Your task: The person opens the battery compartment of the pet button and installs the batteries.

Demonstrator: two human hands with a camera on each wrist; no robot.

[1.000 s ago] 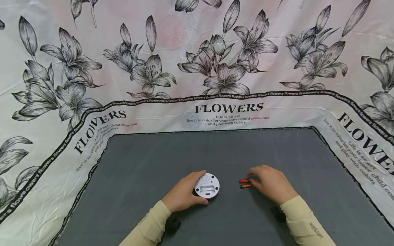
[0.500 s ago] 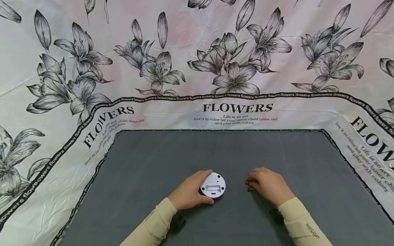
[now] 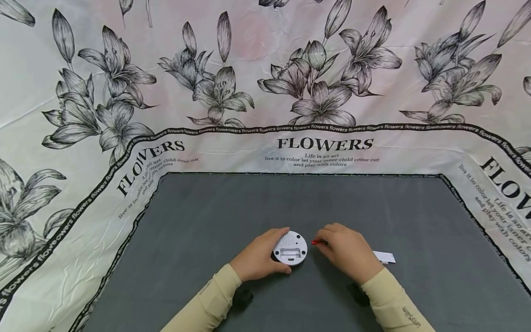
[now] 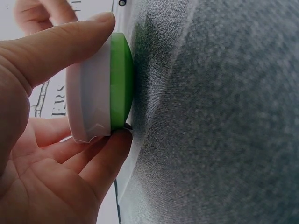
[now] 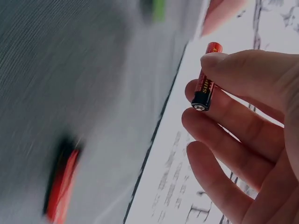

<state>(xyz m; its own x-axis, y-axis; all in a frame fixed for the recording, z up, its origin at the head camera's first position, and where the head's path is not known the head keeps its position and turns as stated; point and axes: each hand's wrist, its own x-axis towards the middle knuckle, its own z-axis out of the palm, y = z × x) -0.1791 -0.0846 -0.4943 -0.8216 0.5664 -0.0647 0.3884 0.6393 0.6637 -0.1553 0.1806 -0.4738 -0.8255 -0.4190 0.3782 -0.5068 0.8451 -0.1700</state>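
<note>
A round white device [image 3: 290,242] lies with its underside up, showing a speaker grille and an uncovered battery compartment. My left hand [image 3: 257,257] grips its left side between thumb and fingers. In the left wrist view, the device's lower part [image 4: 120,79] is green and faces the grey cloth. Just right of the device, my right hand [image 3: 347,252] pinches a red and black battery [image 5: 205,81] between thumb and fingers. The battery's button end faces the camera in the right wrist view. A second red battery [image 5: 63,189] lies blurred on the cloth there.
A small white flat piece [image 3: 384,257] lies right of my right hand on the grey cloth area [image 3: 232,203]. Black objects sit under both wrists. Behind, a white floral cloth [image 3: 319,147] with printed lettering borders the grey.
My right hand has picked up one battery and carried it left toward the device. The white flat piece has come into sight. The left hand still holds the device; the head view has shifted slightly.
</note>
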